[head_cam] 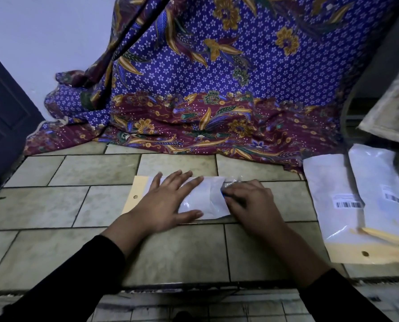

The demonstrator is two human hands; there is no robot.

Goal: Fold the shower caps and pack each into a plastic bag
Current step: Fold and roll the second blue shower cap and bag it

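Note:
A clear plastic bag [203, 201] with a tan header card lies flat on the tiled counter in the middle of the view, with something white inside it. My left hand [168, 201] rests flat on the bag's left part, fingers spread and straight. My right hand [249, 201] is at the bag's right end, its fingers curled and pinching the crinkled open edge [232, 182]. What is under the right fingers is hidden.
Two packed bags [340, 205] with barcode labels and tan headers lie on the counter at the right. A purple and maroon patterned cloth [194, 101] drapes behind the work area. The tiled counter's front edge [170, 287] runs just under my forearms. A dark door stands at far left.

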